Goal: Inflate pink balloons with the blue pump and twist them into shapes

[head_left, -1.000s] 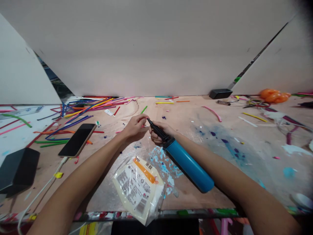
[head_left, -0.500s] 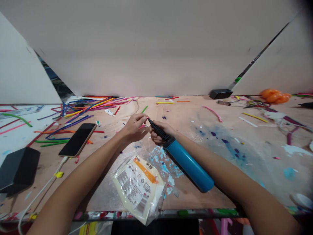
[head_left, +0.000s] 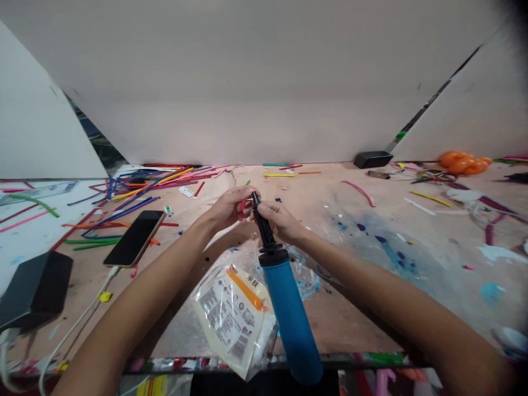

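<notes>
Pump: your hand pump (head_left: pixel 291 322) lies mostly on the near side of your fingers, its black nozzle (head_left: pixel 258 212) between your two hands.
Right fingers: your right hand (head_left: pixel 282 220) is closed narrow on the nozzle, just behind the tip.
Left fingers: your left hand (head_left: pixel 231 206) is drawn in close to the tip, with a red balloon (head_left: pixel 242 208) at its fingers (how firmly they grip it, you can't tell).
Pointing: nozzle tip away from you and slightly left.
Long axis: slanted — from the tip at your fingers back toward you and a little right, the blue barrel's end reaching past the table's (head_left: pixel 350 330) near edge.
Packet: the clear-wrapped packet (head_left: pixel 231 313) lies nearer you than your fingers — left of the barrel.
</notes>
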A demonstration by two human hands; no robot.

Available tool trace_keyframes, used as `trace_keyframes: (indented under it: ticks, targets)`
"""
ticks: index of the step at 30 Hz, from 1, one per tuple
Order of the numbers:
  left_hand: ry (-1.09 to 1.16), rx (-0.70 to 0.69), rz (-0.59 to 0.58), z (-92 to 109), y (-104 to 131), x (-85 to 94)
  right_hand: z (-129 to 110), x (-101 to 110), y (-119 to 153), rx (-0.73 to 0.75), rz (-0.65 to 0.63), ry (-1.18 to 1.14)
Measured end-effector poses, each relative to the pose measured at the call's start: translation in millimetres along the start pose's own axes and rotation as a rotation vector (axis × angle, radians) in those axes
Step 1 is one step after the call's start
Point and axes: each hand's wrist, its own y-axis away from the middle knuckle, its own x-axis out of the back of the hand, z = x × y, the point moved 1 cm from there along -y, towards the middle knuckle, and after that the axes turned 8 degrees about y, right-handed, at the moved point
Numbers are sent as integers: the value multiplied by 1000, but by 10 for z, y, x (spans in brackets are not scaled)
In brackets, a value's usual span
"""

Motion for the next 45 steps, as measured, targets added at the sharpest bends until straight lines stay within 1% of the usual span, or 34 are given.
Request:
trace_keyframes:
  ticks: [1, 2, 5, 6, 7, 8, 10, 12, 16, 20, 22, 25, 30, 34, 39, 40, 41, 44, 45]
  targets:
    - [29, -11, -1, 16, 21, -50, -69, 66, 8, 31, 8, 81]
    - [50, -22, -4, 30, 39, -103, -148, 139, 17, 67, 51, 162]
    - [55, -33, -29, 68, 78, -280, -456, 336, 76, 234, 312, 395]
    - [48, -38, -38, 84, 90, -344, -576, 374, 109, 299, 383, 474]
    - [41, -47, -45, 102, 104, -409, -698, 393, 149, 362, 420, 555]
    - [36, -60, -52, 121, 121, -476, -816, 396, 193, 420, 433, 627]
    - [32, -92, -59, 160, 164, -605, -1017, 367, 287, 513, 415, 739]
    - [37, -117, -51, 194, 221, -724, -1156, 315, 377, 577, 384, 805]
    - [39, -169, -21, 260, 349, -928, -1293, 228, 504, 679, 391, 800]
    - [-7, -197, -4, 328, 450, -1074, -1397, 181, 584, 745, 393, 788]
    - [-23, -205, -13, 351, 475, -1110, -1448, 166, 621, 766, 403, 808]
    - [-37, -226, -30, 363, 480, -1110, -1493, 150, 663, 784, 400, 844]
    - [-78, -274, -39, 347, 462, -1063, -1509, 162, 680, 758, 380, 860]
    - [-115, -284, -34, 345, 469, -1048, -1534, 178, 690, 747, 372, 895]
    - [-202, -311, -37, 396, 480, -1040, -1558, 149, 706, 731, 383, 908]
    - [-239, -349, -18, 418, 489, -1036, -1560, 139, 709, 731, 383, 898]
    - [-289, -422, 27, 446, 506, -1032, -1562, 129, 712, 729, 381, 885]
    - [-514, -777, 244, 546, 618, -1036, -1561, 116, 719, 729, 392, 851]
    - [-600, -855, 273, 572, 666, -1054, -1557, 118, 720, 729, 399, 846]
